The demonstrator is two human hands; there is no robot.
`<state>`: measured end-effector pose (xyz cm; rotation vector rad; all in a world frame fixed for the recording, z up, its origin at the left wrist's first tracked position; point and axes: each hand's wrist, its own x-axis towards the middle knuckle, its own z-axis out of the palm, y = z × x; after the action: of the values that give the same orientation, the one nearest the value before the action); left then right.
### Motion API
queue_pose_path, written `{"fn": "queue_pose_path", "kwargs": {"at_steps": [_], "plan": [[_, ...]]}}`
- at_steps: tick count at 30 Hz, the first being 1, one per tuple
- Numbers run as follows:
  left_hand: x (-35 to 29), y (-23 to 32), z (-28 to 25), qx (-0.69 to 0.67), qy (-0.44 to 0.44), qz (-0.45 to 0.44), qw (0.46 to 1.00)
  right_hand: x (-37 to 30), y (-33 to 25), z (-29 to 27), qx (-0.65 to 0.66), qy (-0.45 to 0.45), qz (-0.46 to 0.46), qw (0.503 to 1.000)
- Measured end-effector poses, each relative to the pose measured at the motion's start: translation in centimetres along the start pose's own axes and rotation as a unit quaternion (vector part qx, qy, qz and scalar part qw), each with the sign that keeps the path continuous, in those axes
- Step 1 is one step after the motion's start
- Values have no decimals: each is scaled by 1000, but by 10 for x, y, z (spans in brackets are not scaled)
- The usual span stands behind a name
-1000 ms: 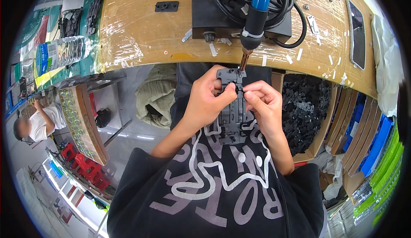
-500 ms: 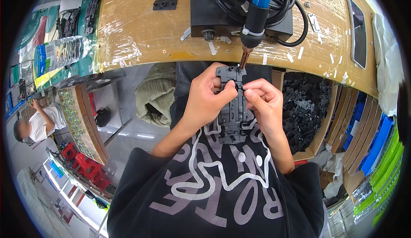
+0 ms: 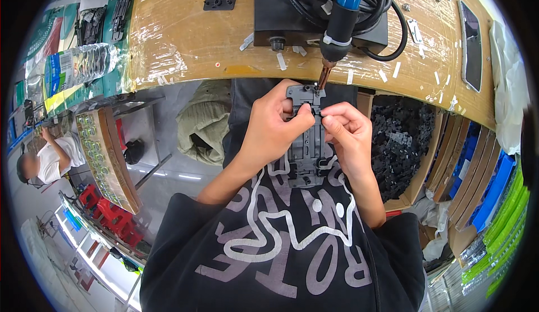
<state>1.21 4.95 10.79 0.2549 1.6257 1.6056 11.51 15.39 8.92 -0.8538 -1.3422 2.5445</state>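
Note:
A long black plastic frame (image 3: 306, 146), with ribs and small holes, is held upright in front of my shirt. My left hand (image 3: 275, 124) is closed on its upper left side, the thumb pressed across the face. At the frame's right edge my right hand (image 3: 349, 129) has thumb and forefinger pinched together; whatever sits between those fingertips is too small and hidden to name. Just above the frame's top right corner is the copper-coloured tip of a blue-handled tool (image 3: 338, 31) resembling a soldering iron. I cannot tell whether the tip touches the frame.
On the bench (image 3: 185, 42) sit a black box (image 3: 281, 20) with coiled cable, a flat black plate (image 3: 219, 3) and a phone (image 3: 470, 45). A plastic bottle (image 3: 84, 65) lies at left. Below right, a carton holds many black parts (image 3: 396, 143). Another person (image 3: 53, 157) works far left.
The whole view has shifted slightly, so bench and tool appear a little further right. Both hands keep their hold at the same spots on the frame.

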Motion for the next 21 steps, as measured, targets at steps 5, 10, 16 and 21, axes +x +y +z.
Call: {"fn": "queue_pose_path", "kwargs": {"at_steps": [5, 10, 16, 21], "plan": [[0, 0, -1, 5, -4, 9, 1000, 0, 2, 0, 3, 1, 0, 1000], [0, -1, -3, 8, -7, 10, 1000, 0, 1, 2, 0, 2, -4, 1000], [-2, -6, -1, -27, -9, 22, 999, 1, 2, -2, 6, -5, -1, 1000], [-2, -6, -18, 53, -39, -98, 993, 3, 16, -28, -15, 11, 3, 1000]]}}
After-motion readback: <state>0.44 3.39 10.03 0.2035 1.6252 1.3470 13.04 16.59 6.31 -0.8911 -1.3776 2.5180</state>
